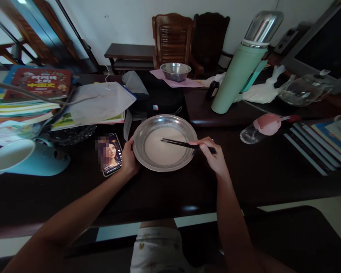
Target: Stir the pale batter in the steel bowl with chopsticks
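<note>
Steel is the main thing in the head view: a wide shallow stainless steel pan (165, 142) sits on the dark wooden table (170, 189), right in the middle, with a pale milky batter covering its bottom. Left hand (129, 157) is curled around the pan's left rim, fingers closed on the edge. Right hand (213, 155) is closed around a pair of dark chopsticks (184, 144), pinching them near their far end, and the tips lie over the batter around the middle of the pan. Just beside the left hand, touching or nearly so, there's a smartphone with a lit screen (111, 153) lying flat. Further left is a light blue mug on its side (25, 157), and behind that a messy stack of books and papers (45, 102). Behind the pan stands a tall mint green thermos with a silver cap (244, 64), leaning in the picture, plus a small steel bowl on a pink cloth (175, 71). Off to the right a clear bottle with a pink cap (260, 127) lies on its side, near a glass teapot (304, 91) and a row of books (321, 146). Two wooden chairs (173, 38) stand against the wall at the back.
</note>
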The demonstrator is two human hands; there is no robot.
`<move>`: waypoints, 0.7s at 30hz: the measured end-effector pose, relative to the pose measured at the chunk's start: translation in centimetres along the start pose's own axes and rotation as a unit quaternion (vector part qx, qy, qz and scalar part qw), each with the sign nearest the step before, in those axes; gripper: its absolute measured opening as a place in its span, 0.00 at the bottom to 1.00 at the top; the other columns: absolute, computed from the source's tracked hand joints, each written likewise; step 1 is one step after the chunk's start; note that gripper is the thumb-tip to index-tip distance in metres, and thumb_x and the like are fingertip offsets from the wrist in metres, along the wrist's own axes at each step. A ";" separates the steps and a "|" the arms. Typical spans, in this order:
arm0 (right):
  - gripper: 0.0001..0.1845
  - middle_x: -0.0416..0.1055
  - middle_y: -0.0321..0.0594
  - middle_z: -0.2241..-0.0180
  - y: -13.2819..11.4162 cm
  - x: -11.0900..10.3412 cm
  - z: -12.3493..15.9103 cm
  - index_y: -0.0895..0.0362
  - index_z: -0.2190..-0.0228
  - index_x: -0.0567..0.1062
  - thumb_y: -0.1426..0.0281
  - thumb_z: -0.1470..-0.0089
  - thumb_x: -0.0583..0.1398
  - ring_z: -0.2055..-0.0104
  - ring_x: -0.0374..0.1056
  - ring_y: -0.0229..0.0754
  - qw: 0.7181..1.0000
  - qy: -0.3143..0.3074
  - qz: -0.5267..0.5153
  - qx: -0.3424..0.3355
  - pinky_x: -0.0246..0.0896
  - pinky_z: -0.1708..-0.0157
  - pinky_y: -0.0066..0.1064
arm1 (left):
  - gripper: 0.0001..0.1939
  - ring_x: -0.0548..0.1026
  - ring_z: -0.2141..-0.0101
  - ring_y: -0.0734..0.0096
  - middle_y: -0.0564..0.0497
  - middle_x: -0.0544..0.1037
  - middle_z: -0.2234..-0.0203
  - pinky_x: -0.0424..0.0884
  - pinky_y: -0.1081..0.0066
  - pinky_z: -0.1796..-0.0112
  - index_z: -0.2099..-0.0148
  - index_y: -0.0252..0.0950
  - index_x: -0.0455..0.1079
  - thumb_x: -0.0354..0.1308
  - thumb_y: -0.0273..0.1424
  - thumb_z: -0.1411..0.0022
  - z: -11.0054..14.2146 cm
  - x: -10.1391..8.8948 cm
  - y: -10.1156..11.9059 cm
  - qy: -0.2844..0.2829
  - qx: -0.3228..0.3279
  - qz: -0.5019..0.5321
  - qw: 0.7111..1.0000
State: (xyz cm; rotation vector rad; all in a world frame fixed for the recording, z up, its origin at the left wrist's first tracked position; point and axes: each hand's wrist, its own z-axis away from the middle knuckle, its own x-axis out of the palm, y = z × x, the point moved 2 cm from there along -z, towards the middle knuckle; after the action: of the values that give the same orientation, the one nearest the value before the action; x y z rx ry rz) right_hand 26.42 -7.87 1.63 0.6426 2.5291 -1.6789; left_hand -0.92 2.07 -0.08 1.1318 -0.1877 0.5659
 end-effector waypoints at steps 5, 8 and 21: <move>0.30 0.86 0.40 0.70 0.3 -0.7 0.3 0.47 0.70 0.87 0.40 0.30 0.61 0.62 0.83 0.51 0.992 0.113 -0.047 0.023 0.78 0.55 0.47 | 0.02 0.88 0.51 0.49 0.52 0.86 0.72 0.89 0.61 0.55 0.67 0.43 0.77 0.63 0.32 0.42 0.1 0.1 0.0 0.012 0.004 0.013 1.000; 0.31 0.86 0.40 0.71 0.0 -0.3 0.2 0.47 0.70 0.87 0.38 0.31 0.60 0.62 0.83 0.52 0.997 0.044 -0.050 0.029 0.79 0.54 0.47 | 0.01 0.88 0.50 0.47 0.51 0.86 0.72 0.90 0.60 0.55 0.67 0.43 0.77 0.64 0.33 0.43 0.2 0.1 0.0 0.007 0.006 0.012 1.000; 0.30 0.85 0.40 0.71 -0.1 -0.5 0.2 0.46 0.70 0.88 0.40 0.29 0.60 0.64 0.82 0.50 0.997 0.063 -0.050 0.018 0.78 0.56 0.47 | 0.02 0.88 0.50 0.48 0.51 0.87 0.71 0.89 0.62 0.54 0.67 0.43 0.77 0.64 0.33 0.41 0.2 0.1 0.0 0.010 0.000 0.016 1.000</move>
State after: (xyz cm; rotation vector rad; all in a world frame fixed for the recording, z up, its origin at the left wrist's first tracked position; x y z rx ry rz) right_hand 26.83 -8.26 1.71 0.6558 2.6642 -1.7746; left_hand -0.86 1.92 0.02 1.1253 -0.1893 0.6056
